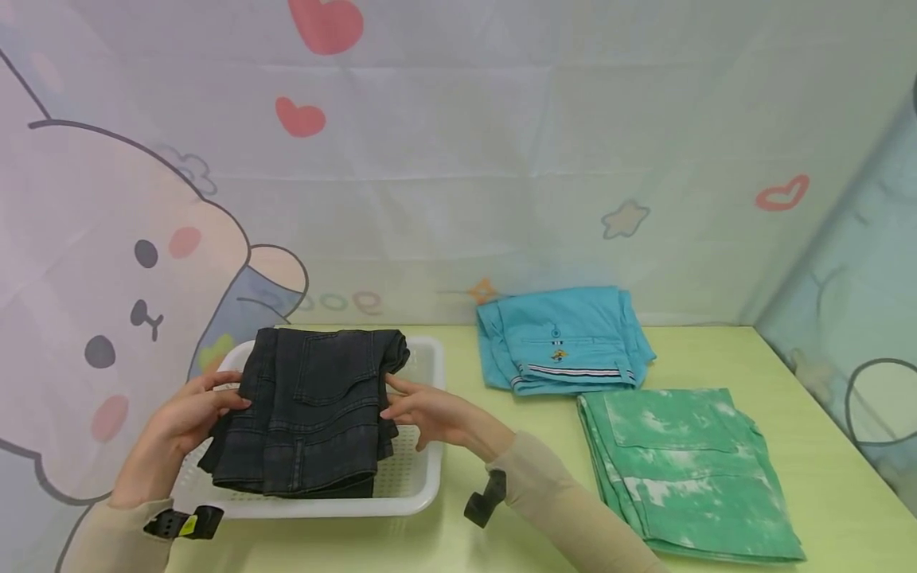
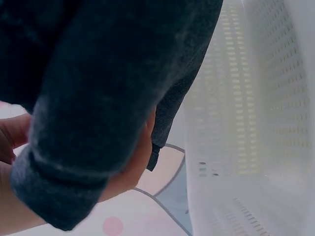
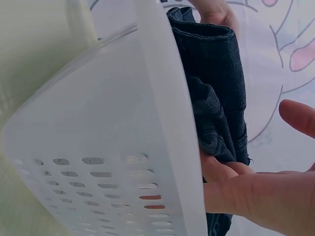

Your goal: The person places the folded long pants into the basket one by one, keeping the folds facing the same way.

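A folded pair of black jeans [image 1: 308, 414] lies level over a white perforated plastic basket [image 1: 423, 485]. My left hand [image 1: 189, 414] holds the jeans by their left edge, its fingers partly hidden by cloth; in the left wrist view, dark fabric covers much of that hand [image 2: 130, 169]. At the right edge, my right hand [image 1: 437, 414] touches the jeans. Seen from the right wrist, that hand [image 3: 256, 194] has fingers under the cloth at the basket's rim, while its thumb stands apart from the jeans. What lies beneath the jeans is mostly hidden.
Folded light-blue pants [image 1: 573, 338] with a striped waistband lie at the back of the pale green table [image 1: 716, 358]. Folded green-and-white tie-dye pants [image 1: 695, 477] are in front of them, to the right. A printed cloth backdrop [image 1: 466, 159] rises behind the table.
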Action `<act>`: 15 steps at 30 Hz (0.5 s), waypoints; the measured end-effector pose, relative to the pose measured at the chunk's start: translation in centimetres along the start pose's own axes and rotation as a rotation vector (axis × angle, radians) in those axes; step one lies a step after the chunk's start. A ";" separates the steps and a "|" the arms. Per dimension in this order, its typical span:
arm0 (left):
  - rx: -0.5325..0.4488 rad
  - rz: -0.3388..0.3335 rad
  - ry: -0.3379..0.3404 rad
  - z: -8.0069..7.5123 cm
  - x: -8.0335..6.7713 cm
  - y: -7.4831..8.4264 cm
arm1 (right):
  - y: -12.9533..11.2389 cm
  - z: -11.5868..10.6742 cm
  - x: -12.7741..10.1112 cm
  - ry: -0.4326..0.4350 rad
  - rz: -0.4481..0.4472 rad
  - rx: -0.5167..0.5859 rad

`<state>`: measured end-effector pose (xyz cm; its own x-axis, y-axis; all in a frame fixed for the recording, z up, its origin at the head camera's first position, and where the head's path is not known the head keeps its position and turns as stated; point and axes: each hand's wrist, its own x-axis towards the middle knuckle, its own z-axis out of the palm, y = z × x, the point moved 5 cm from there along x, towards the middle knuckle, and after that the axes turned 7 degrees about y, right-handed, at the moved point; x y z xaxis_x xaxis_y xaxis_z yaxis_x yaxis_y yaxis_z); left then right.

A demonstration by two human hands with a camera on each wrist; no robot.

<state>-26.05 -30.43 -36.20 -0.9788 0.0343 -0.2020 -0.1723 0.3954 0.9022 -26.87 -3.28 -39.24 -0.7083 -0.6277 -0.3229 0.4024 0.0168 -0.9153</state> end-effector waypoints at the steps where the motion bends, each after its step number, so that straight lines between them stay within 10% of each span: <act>1: -0.003 -0.002 -0.003 0.0 0.0 -0.1 | 0.0 0.0 0.0 0.003 0.001 -0.004; 15: 0.015 -0.035 -0.067 -0.4 0.7 -0.7 | 0.3 0.3 0.3 0.020 -0.003 -0.064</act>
<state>-26.65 -31.08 -36.85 -0.9625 0.0808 -0.2589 -0.2044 0.4115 0.8882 -26.78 -3.69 -39.56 -0.7209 -0.6123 -0.3247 0.3630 0.0656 -0.9295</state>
